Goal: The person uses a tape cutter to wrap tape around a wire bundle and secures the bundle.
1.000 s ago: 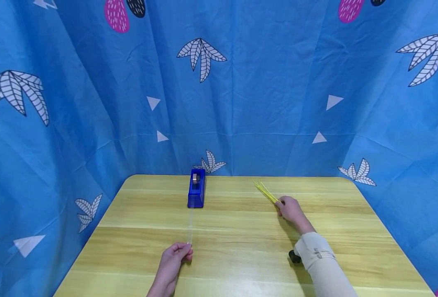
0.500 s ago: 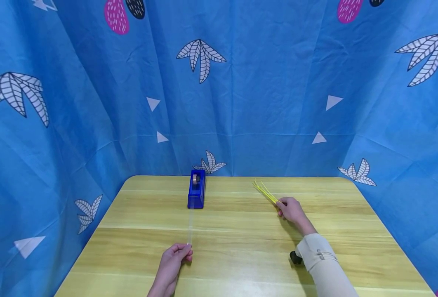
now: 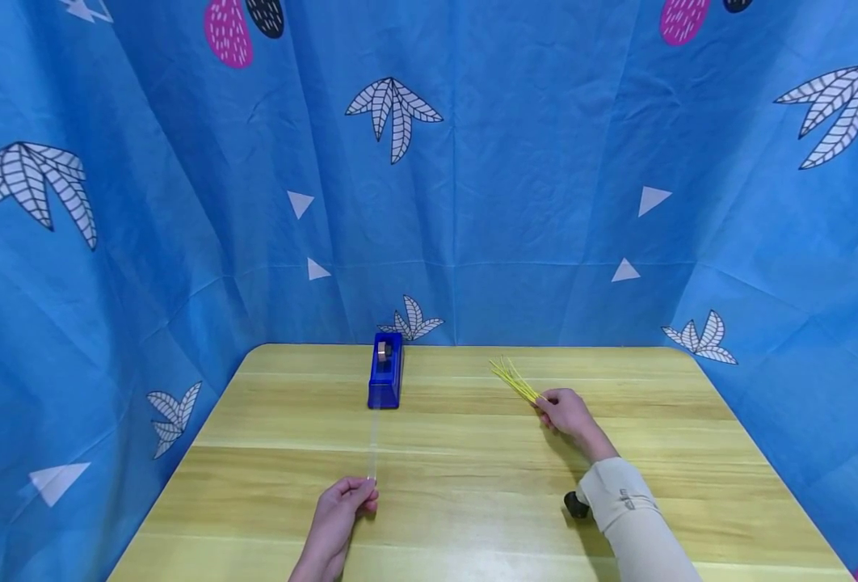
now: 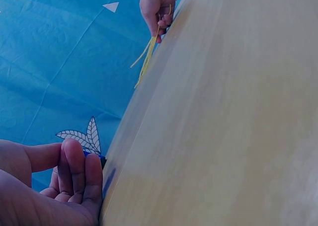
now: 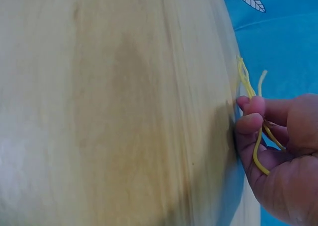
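Observation:
In the head view, a strip of clear tape (image 3: 373, 444) runs from the blue tape dispenser (image 3: 385, 392) toward me. My left hand (image 3: 334, 513) pinches its near end between thumb and fingers. Farther right, my right hand (image 3: 565, 411) holds a small bundle of thin yellow cords (image 3: 514, 380), whose loose ends fan out to the upper left. Seen from the right wrist, thumb and fingertips grip the cords (image 5: 247, 79), and cord ends (image 5: 257, 156) curve back under the palm. In the left wrist view, the left hand's fingers hide most of the dispenser.
The wooden table (image 3: 458, 517) has rounded far corners. A blue patterned curtain (image 3: 531, 202) hangs behind it and along both sides. Below the right sleeve (image 3: 636, 517) shows a small black object (image 3: 576, 505).
My right hand has shifted slightly left with the yellow cords, and their tips now point lower and more to the left. The left hand, tape and dispenser have stayed in place.

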